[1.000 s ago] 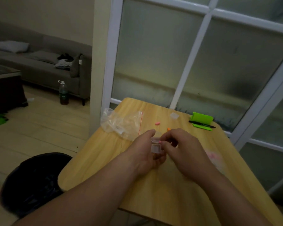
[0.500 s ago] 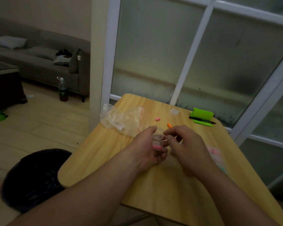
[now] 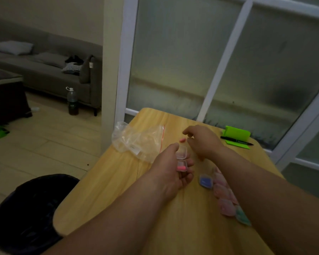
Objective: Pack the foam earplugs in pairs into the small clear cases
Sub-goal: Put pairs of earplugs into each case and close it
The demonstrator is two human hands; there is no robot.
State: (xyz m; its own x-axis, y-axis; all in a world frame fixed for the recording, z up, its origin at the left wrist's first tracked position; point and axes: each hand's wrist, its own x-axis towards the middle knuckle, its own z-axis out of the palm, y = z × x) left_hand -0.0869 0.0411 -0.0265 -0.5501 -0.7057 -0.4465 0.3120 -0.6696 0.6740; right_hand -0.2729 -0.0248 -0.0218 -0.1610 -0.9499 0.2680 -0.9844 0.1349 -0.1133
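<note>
My left hand (image 3: 168, 170) holds a small clear case (image 3: 182, 161) with its lid hinged open; a pink earplug lies in the lower half. My right hand (image 3: 201, 139) hovers over the wooden table (image 3: 118, 190) farther back, fingers spread and holding nothing. Its fingertips are just above a loose pink earplug (image 3: 182, 140) lying on the table. Under my right forearm lies a row of filled cases (image 3: 224, 194), one blue (image 3: 206, 182), several pink and one teal.
A crumpled clear zip bag (image 3: 138, 140) lies at the table's far left. A green holder (image 3: 237, 133) and a black pen (image 3: 236, 141) sit at the far right. A black bin (image 3: 26, 214) stands left of the table. Glass panels close the back.
My right hand left the case and moved back over the loose pink earplug. The case now has a pink earplug in it. The row of filled cases has come into view.
</note>
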